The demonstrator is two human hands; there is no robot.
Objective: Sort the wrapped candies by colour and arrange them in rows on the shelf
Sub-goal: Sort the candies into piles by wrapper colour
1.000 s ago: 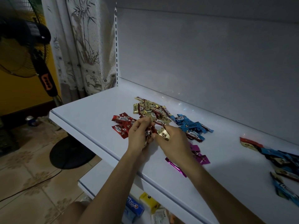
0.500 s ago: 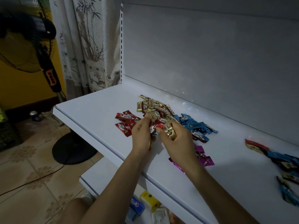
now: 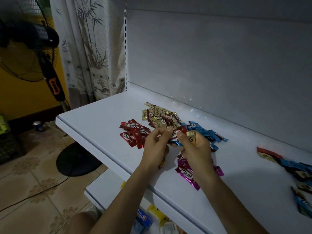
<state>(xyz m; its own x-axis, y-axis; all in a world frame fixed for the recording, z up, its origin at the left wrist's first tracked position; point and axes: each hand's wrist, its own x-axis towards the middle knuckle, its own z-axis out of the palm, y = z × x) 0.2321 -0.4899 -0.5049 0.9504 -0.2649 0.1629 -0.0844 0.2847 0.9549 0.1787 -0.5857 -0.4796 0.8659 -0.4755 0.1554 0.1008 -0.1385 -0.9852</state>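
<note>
Small foil-wrapped candies, light and slippery, probably best pinched by a crimped end, lie heaped on the white shelf; left hand pinches a red candy, right hand grips a gold candy

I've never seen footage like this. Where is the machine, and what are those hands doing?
No robot here: a person wears a camera on the head, so the view looks forward and down at their own hands. On the white shelf lie wrapped candies: a red heap, a gold heap, a blue heap, a purple heap, and a mixed heap far right. The right hand holds a gold candy between its fingers; the left hand seems to pinch a red candy by its end.
</note>
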